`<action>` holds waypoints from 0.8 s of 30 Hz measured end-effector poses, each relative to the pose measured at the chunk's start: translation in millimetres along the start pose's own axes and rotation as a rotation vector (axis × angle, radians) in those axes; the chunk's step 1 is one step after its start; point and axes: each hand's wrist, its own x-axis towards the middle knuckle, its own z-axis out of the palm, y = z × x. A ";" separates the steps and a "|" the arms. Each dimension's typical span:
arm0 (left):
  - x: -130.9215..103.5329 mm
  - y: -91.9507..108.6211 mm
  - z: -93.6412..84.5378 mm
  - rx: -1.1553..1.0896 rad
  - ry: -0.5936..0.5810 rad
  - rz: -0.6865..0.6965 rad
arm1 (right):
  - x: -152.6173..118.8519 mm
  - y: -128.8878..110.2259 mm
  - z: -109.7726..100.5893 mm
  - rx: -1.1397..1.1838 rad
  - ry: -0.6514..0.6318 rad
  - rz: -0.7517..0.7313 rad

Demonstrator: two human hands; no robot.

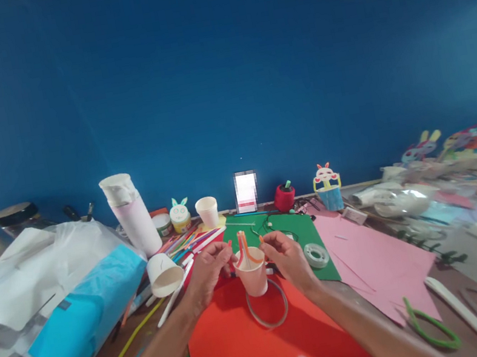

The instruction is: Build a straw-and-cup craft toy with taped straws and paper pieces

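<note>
A pale paper cup (253, 277) is upright between my two hands, above a red sheet (269, 351). Orange and white strips (243, 245) rise from inside the cup and curve outward to its rim. My left hand (209, 271) is closed at the cup's left side, its fingertips pinching a small orange-red strip end. On the right side, my right hand (287, 256) pinches another orange strip end at the rim. A thin grey ring (271, 325) lies on the red sheet just below the cup.
A tipped paper cup (164, 276), coloured sticks (186, 246) and a blue packet (90, 309) lie left. Behind are a green sheet (295, 225), tape roll (316, 256) and standing cup (207, 211). Pink paper (372, 253) and a green pipe cleaner (431, 326) are right.
</note>
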 end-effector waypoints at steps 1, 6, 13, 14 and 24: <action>0.2 -0.4 -0.2 0.009 0.004 0.010 | -0.1 -0.3 0.0 -0.004 0.003 0.000; 0.1 -3.5 -1.1 0.024 0.016 0.028 | -1.5 -3.2 0.1 -0.010 0.002 0.004; 0.8 -7.2 -0.5 -0.008 0.062 -0.017 | -4.6 -2.7 0.7 -0.001 -0.015 0.050; 1.0 -7.5 -0.1 -0.013 0.074 -0.024 | -5.0 -2.4 0.7 -0.014 -0.011 0.046; -0.4 -1.4 0.8 -0.047 0.082 -0.017 | -2.3 -2.9 -0.1 -0.005 0.022 0.012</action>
